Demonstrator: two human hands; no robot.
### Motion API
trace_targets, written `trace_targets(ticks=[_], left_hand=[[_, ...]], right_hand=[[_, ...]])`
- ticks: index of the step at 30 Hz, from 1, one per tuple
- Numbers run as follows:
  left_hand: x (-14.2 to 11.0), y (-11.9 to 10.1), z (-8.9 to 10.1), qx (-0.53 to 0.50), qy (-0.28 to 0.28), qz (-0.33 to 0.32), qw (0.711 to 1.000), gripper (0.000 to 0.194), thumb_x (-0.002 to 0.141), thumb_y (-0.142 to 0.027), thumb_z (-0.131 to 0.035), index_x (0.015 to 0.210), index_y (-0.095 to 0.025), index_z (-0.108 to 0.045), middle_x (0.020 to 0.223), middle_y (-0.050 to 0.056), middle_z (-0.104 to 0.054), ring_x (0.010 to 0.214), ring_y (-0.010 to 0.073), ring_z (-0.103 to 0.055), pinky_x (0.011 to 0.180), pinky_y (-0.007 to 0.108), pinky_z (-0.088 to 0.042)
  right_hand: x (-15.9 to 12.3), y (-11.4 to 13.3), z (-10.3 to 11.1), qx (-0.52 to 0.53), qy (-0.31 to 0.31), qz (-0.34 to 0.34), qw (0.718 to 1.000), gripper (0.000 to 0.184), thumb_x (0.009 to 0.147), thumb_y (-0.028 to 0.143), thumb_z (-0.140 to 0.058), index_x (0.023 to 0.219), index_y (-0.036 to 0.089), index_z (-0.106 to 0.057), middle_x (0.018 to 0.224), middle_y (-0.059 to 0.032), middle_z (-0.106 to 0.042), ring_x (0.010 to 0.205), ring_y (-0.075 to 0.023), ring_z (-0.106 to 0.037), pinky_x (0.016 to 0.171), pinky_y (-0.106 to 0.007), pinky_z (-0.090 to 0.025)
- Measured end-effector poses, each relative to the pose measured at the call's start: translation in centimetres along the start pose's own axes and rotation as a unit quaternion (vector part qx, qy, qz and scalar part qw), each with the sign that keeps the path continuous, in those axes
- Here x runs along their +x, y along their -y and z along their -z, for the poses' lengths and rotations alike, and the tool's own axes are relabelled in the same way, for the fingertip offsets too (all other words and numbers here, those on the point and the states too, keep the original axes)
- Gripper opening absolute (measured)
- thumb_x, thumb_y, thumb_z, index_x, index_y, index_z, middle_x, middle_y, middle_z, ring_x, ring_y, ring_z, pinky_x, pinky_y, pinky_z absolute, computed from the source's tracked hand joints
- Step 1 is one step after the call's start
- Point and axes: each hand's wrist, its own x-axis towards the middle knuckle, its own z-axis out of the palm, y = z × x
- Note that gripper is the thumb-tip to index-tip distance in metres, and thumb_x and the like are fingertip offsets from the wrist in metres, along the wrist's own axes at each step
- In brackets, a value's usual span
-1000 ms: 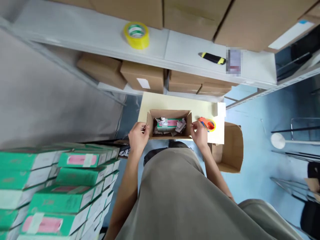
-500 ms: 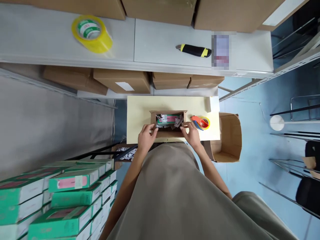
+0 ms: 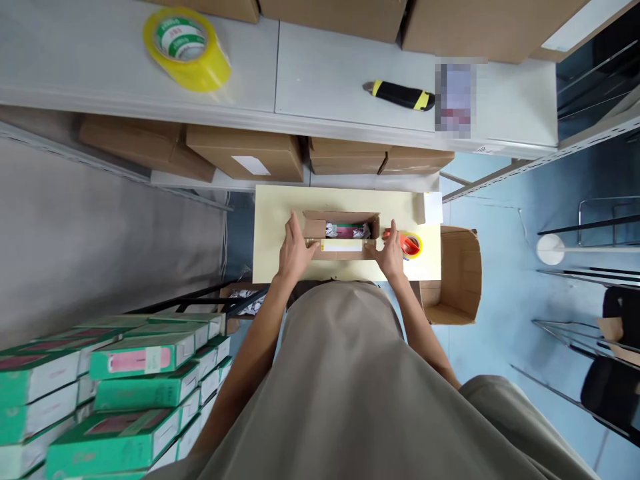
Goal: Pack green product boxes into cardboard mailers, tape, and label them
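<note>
On the pale yellow table, a small cardboard box (image 3: 343, 255) stands open in front of me. Its near flap is folded partway over the opening. A pale strip shows along that flap. Inside lies a green and pink packet (image 3: 344, 231) between pieces of crumpled paper (image 3: 363, 231), partly covered. My left hand (image 3: 295, 255) is at the box's left end, thumb on the flap and fingers spread. At the right end, my right hand (image 3: 390, 257) has its thumb against the flap and its fingers stretched forward. Just beyond it sits a red tape dispenser (image 3: 411, 247) with yellow tape.
A grey shelf (image 3: 320, 80) across the front holds a yellow tape roll (image 3: 210, 67), a utility knife (image 3: 400, 95) and cardboard boxes (image 3: 245, 157). An open carton (image 3: 457, 277) stands right of the table. Green boxes (image 3: 135, 393) are stacked at lower left.
The near flap has come up and over part of the box's opening. Both my hands have moved forward, their fingers now stretched out. The view has shifted slightly.
</note>
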Motion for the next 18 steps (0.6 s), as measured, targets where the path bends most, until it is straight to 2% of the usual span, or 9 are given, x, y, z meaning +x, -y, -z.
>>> trace_targets(ticks=[2, 4, 8, 10, 12, 14, 16, 18], left_hand=[[0.8, -0.3, 0.0, -0.009, 0.014, -0.037, 0.999, 0.122, 0.093, -0.027, -0.090, 0.187, -0.019, -0.014, 0.182, 0.031, -0.040, 0.160, 0.0460, -0.058, 0.126, 0.054, -0.058], [0.8, -0.4, -0.1, -0.028, 0.030, -0.055, 0.998, 0.121, 0.094, -0.029, -0.089, 0.188, -0.019, -0.012, 0.182, 0.031, -0.038, 0.158, 0.0446, -0.061, 0.125, 0.054, -0.058], [-0.3, -0.3, -0.6, -0.065, 0.028, -0.031, 0.997, 0.116, 0.099, -0.029, -0.082, 0.187, -0.023, -0.007, 0.184, 0.031, -0.035, 0.142, 0.0375, -0.072, 0.119, 0.051, -0.062], [-0.5, -0.4, -0.8, -0.059, 0.011, -0.028, 0.998, 0.114, 0.099, -0.028, -0.081, 0.187, -0.021, -0.009, 0.186, 0.031, -0.031, 0.153, 0.0402, -0.064, 0.126, 0.055, -0.057], [-0.1, -0.6, -0.8, -0.035, -0.008, -0.043, 0.998, 0.113, 0.097, -0.027, -0.084, 0.186, -0.018, -0.015, 0.189, 0.031, -0.024, 0.170, 0.0448, -0.045, 0.137, 0.061, -0.045], [0.6, -0.8, -0.5, -0.010, -0.010, -0.067, 0.998, 0.107, 0.095, -0.025, -0.086, 0.183, -0.017, -0.027, 0.190, 0.029, -0.025, 0.177, 0.0458, -0.031, 0.142, 0.063, -0.036], [1.2, -0.9, 0.0, 0.006, 0.000, -0.086, 0.996, 0.091, 0.096, -0.024, -0.085, 0.176, -0.018, -0.043, 0.184, 0.026, -0.038, 0.174, 0.0437, -0.036, 0.142, 0.061, -0.036], [1.3, -0.6, 0.3, 0.009, 0.001, -0.093, 0.996, 0.065, 0.101, -0.027, -0.080, 0.162, -0.019, -0.061, 0.171, 0.023, -0.055, 0.165, 0.0404, -0.049, 0.140, 0.057, -0.041]], right_hand=[[0.0, 0.3, 0.0, 0.018, 0.021, 0.037, 0.999, 0.062, 0.107, 0.037, -0.067, 0.163, 0.015, -0.053, 0.151, -0.0253, -0.069, 0.129, -0.0355, -0.072, 0.112, -0.052, -0.062], [-0.3, 0.4, 0.0, 0.025, 0.053, 0.070, 0.996, 0.048, 0.108, 0.035, -0.067, 0.152, 0.017, -0.062, 0.144, -0.0226, -0.074, 0.131, -0.0363, -0.072, 0.115, -0.052, -0.061], [-1.1, 0.4, 0.0, 0.017, 0.084, 0.111, 0.990, 0.033, 0.111, 0.038, -0.066, 0.139, 0.020, -0.071, 0.146, -0.0201, -0.076, 0.135, -0.0375, -0.070, 0.119, -0.053, -0.059], [-1.0, 0.4, -0.1, 0.005, 0.085, 0.122, 0.989, 0.031, 0.115, 0.035, -0.061, 0.139, 0.020, -0.073, 0.148, -0.0188, -0.077, 0.135, -0.0374, -0.069, 0.121, -0.054, -0.057], [-0.6, 0.4, -0.2, -0.017, 0.098, 0.133, 0.986, 0.031, 0.117, 0.031, -0.055, 0.137, 0.021, -0.076, 0.142, -0.0180, -0.079, 0.133, -0.0382, -0.068, 0.121, -0.057, -0.057], [0.0, 0.5, -0.3, -0.043, 0.121, 0.138, 0.982, 0.030, 0.116, 0.028, -0.054, 0.134, 0.020, -0.078, 0.135, -0.0182, -0.081, 0.130, -0.0394, -0.068, 0.120, -0.059, -0.057], [0.4, 0.5, -0.4, -0.059, 0.113, 0.119, 0.985, 0.031, 0.113, 0.026, -0.060, 0.138, 0.016, -0.075, 0.138, -0.0214, -0.078, 0.130, -0.0404, -0.068, 0.119, -0.059, -0.057], [0.6, 0.3, -0.5, -0.056, 0.067, 0.091, 0.992, 0.046, 0.110, 0.026, -0.067, 0.153, 0.010, -0.064, 0.153, -0.0268, -0.068, 0.136, -0.0406, -0.067, 0.119, -0.057, -0.058]])
